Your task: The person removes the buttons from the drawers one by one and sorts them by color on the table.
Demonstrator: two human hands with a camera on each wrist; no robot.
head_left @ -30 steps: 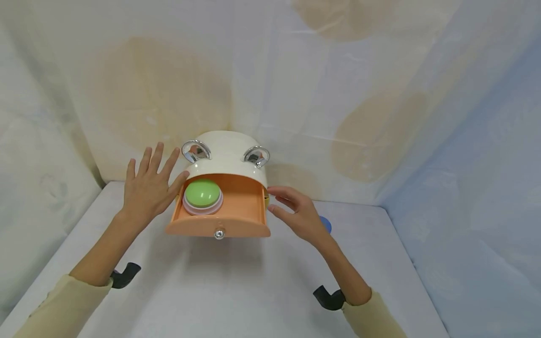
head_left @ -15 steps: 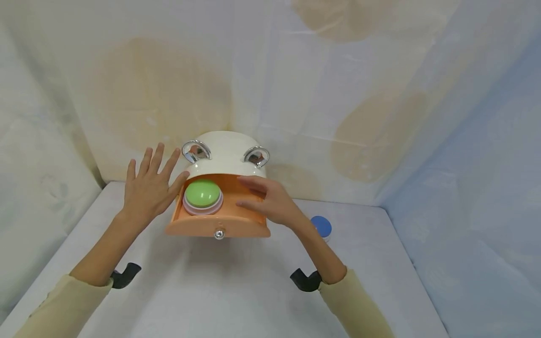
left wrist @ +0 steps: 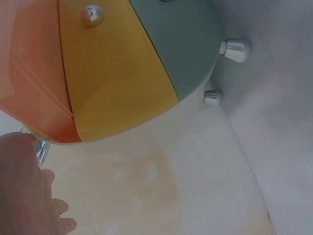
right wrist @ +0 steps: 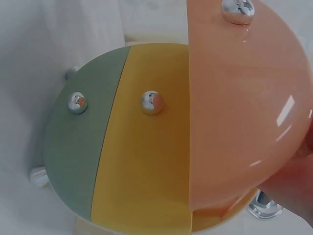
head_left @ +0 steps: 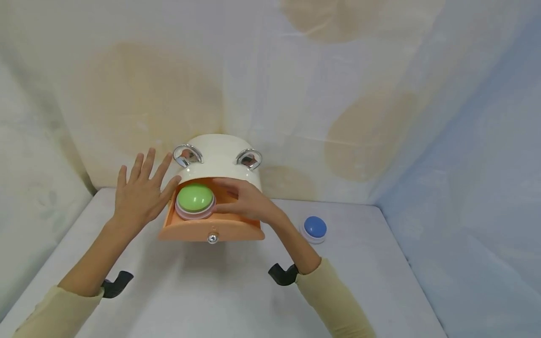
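Note:
A cream round cabinet (head_left: 220, 150) with two chrome ring handles stands at the back of the table. Its top orange drawer (head_left: 232, 228) is pulled out, and a green dome button (head_left: 194, 198) on a pink base sits inside at the left. My left hand (head_left: 137, 192) lies flat against the cabinet's left side with its fingers spread and straight. My right hand (head_left: 220, 194) reaches into the drawer, forefinger and thumb bracketing the button's right edge without closing on it. The right wrist view shows the orange drawer front (right wrist: 244, 98) above the shut yellow drawer (right wrist: 146, 147) and green drawer (right wrist: 73, 137).
A blue dome button (head_left: 314, 227) sits on the white table (head_left: 236, 300) to the right of the cabinet. Draped cloth walls close in the back and both sides. Chrome feet (left wrist: 234, 50) hold the cabinet off the table.
My right hand has moved left from beside the drawer into it, up to the green button. This uncovered the blue button. The left hand has stayed on the cabinet's side.

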